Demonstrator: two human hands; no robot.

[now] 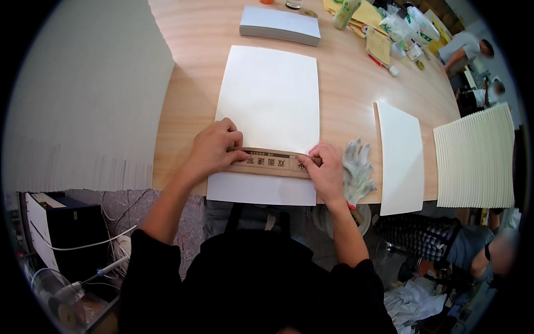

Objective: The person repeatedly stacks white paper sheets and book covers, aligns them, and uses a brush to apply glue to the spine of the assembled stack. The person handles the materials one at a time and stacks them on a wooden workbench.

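A large white sheet (270, 100) lies flat on the wooden table (189, 83) in front of me. Across its near part runs a brown paper strip (270, 162) with printed marks. My left hand (214, 149) presses down on the strip's left end with fingers bent. At the strip's right end my right hand (324, 170) pinches and holds it against the sheet. Both forearms reach in from the lower edge in black sleeves.
A grey work glove (359, 170) lies just right of my right hand. Further right are another white sheet (400, 158) and a pleated white panel (475, 158). A stack of white sheets (281, 25) sits at the far edge, with bottles and packets (389, 28). Other people sit at the right.
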